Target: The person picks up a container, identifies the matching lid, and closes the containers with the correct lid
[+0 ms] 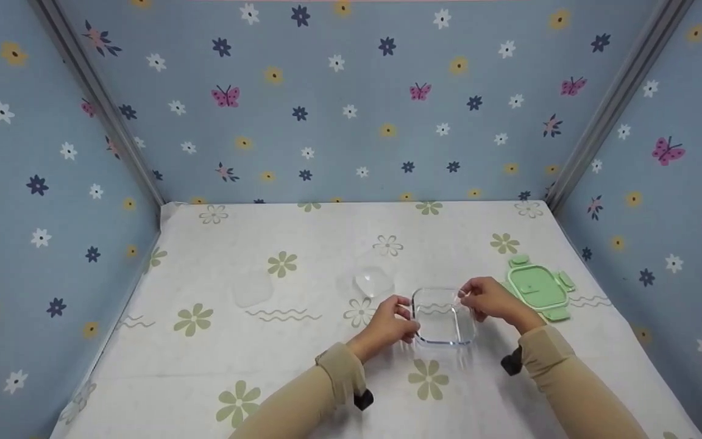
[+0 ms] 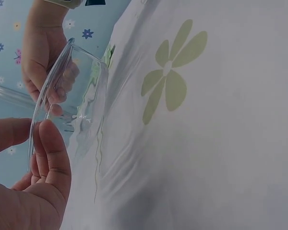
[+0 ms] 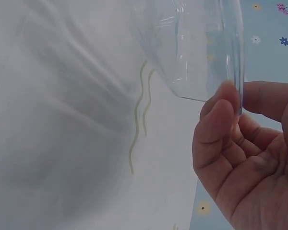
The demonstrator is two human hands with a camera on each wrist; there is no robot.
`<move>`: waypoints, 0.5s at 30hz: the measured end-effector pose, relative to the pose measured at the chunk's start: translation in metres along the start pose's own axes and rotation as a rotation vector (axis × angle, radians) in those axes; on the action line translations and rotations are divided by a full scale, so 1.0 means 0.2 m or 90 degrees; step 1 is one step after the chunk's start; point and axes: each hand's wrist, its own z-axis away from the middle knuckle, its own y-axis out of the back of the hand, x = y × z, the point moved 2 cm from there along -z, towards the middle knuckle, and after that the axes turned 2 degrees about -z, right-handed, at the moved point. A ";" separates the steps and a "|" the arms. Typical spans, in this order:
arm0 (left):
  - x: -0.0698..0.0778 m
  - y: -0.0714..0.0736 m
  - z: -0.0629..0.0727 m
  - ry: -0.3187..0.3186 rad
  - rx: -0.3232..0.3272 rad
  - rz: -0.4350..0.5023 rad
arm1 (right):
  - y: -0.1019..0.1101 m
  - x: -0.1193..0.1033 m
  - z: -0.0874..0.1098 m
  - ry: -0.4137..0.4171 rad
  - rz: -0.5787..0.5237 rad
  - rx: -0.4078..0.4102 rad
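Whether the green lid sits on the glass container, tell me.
No, the green lid lies on the tablecloth, apart from the glass container.

Around the dish [image 1: 439, 329], the table [image 1: 448, 250] is offering room at 12 and 6 o'clock; the left hand [image 1: 390, 323] is blocking 9, a clear piece [image 1: 373, 281] 10, the right hand [image 1: 492, 299] and, farther out, the lid [image 1: 538, 288] 2.

From here, the right hand [image 1: 497, 298] hides one rim corner of the glass container [image 1: 445, 342]; the clear piece [image 1: 252, 291] (off to the left) looks too faint to identify.
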 end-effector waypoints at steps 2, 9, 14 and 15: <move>-0.01 0.01 0.01 0.001 0.002 0.005 | -0.01 -0.01 0.00 -0.003 -0.003 -0.001; -0.01 0.05 0.03 -0.007 -0.002 0.016 | -0.05 -0.05 0.00 0.003 -0.021 -0.012; -0.01 0.08 0.06 -0.008 0.003 0.010 | -0.07 -0.07 -0.01 0.006 -0.014 -0.011; -0.01 0.08 0.06 -0.011 0.004 0.008 | -0.07 -0.08 -0.01 0.007 -0.014 -0.012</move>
